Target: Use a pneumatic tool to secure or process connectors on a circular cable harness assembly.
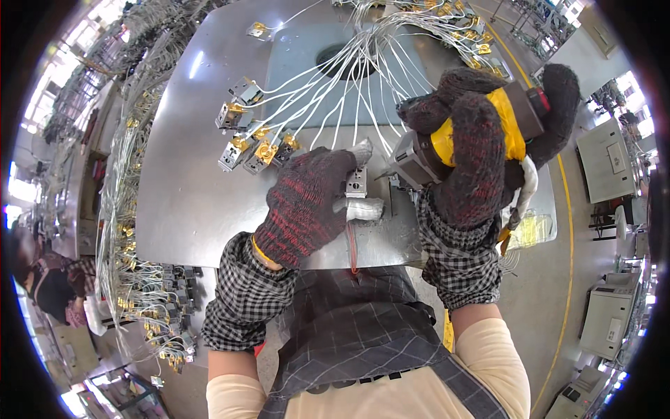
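My left hand (pixel 307 199), in a dark knit glove flecked with red, is closed on a small silver metal connector (pixel 356 183). White-wrapped thumb and fingertip press its near and far ends on the metal table. My right hand (pixel 476 150), gloved alike, is wrapped round a dark grey power screwdriver (pixel 413 162) bound with yellow tape. Its thin bit points left at the connector, close to it; whether they touch I cannot tell. White wires (pixel 342 77) fan out from beyond, several ending in metal connectors with gold-coloured parts (pixel 265 151) left of my left hand.
A steel tabletop (pixel 188 188) with a round dark hole (pixel 345 63) lies under the work. More wired connectors (pixel 481 49) sit at its far right. Bundles of wired connectors (pixel 164 300) hang at the left. Cabinets (pixel 607 167) stand beyond a yellow floor line (pixel 569 230).
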A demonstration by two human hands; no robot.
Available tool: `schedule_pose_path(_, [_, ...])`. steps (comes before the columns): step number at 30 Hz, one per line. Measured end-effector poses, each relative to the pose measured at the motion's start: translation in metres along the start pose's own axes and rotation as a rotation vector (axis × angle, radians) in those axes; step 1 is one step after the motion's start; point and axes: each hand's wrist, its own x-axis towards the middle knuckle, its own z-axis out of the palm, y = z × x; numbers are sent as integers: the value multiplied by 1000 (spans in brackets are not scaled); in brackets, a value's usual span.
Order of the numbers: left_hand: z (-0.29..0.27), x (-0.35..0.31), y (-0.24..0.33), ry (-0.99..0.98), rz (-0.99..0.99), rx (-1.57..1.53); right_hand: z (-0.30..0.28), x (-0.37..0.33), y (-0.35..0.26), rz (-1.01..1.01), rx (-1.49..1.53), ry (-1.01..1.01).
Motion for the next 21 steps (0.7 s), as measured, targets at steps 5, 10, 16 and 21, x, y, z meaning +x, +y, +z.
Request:
schedule_pose_path(5, [1,8,6,-113,-106,70,-17,5,7,-43,329,-178])
schedule_pose_path(10, [3,7,6,-120,-135,62,-24,10,33,-153,413,-318])
schedule_pose_path(16, [-10,3,9,-80,-173,41,-13,-1,17,-278,-134,-312])
schedule_pose_path(21, [-22,-1,-7,-315,51,465,-23,-2,31,-55,387,-257])
